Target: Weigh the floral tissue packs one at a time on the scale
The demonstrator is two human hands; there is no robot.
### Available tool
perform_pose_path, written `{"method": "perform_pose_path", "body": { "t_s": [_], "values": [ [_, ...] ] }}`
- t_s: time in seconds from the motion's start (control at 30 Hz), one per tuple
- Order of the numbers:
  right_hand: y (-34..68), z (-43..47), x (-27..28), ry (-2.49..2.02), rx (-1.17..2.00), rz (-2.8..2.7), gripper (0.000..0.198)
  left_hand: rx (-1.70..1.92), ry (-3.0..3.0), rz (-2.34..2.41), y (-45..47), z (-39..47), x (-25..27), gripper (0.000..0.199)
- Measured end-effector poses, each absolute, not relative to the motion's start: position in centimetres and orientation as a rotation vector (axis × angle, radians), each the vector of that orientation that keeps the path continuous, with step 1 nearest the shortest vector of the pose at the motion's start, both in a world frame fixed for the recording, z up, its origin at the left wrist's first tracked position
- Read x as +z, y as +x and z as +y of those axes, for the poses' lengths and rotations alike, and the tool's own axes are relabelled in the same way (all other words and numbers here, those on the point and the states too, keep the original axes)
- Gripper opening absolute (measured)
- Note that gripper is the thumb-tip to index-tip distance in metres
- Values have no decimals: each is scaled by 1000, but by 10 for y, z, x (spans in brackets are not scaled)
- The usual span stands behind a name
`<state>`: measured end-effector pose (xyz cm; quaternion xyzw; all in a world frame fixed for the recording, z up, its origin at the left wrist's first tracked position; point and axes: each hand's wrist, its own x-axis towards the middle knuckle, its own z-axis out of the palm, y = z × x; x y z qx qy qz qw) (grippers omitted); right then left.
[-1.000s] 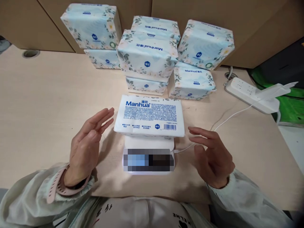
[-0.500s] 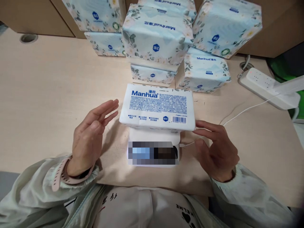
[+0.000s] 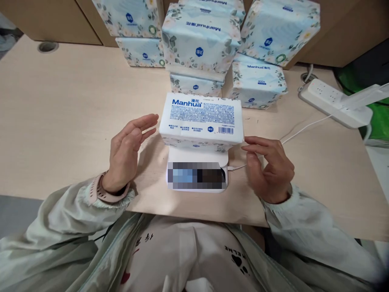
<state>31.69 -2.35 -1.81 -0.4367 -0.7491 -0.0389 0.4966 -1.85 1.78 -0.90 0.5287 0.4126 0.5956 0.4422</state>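
Left hand (image 3: 124,156) and right hand (image 3: 270,170) are unclenched, gripping nothing, either side of the Manhua tissue pack (image 3: 200,117) on the white scale (image 3: 197,170); right-hand contact is unclear; weighing seems in hand, and lifting would call for both palms closing inward

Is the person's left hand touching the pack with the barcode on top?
Apart. The head view shows it: a narrow strip of desk is visible between the fingertips of the left hand and the near side of the pack.
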Motion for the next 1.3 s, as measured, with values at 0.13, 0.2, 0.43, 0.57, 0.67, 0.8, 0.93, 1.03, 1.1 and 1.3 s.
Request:
{"method": "perform_pose_path", "body": {
  "t_s": [0.13, 0.2, 0.43, 0.57, 0.67, 0.8, 0.93, 1.03, 1.1, 1.3],
  "values": [
    [315, -22, -19, -1037, -97, -1796, 30, 1465, 1304, 1076, -18, 18, -7, 37],
    [314, -23, -18, -1037, -83, -1782, 29, 1459, 1293, 1093, -16, 17, -5, 34],
    [314, -24, -17, -1093, -125, -1790, 26, 1460, 1299, 1077, -15, 15, -3, 31],
    [315, -25, -19, -1113, -136, -1794, 29, 1457, 1310, 1077, -15, 14, -2, 32],
    [313, -25, -20, -1096, -136, -1789, 32, 1465, 1308, 1082, -15, 14, 1, 32],
    [312, -26, -20, -1084, -140, -1787, 32, 1471, 1282, 1092, -14, 13, 5, 31],
    [311, -29, -17, -1111, -172, -1807, 32, 1482, 1273, 1093, -15, 14, 4, 30],
    [308, -29, -15, -1158, -168, -1844, 37, 1498, 1263, 1133, -16, 15, 3, 31],
    [305, -25, -15, -1208, -60, -1905, 54, 1404, 1285, 1156, -15, 16, 6, 33],
    [307, -1, -14, -1279, 467, -1856, 105, 867, 1622, 949, 9, 22, 37, 41]
  ]
}}
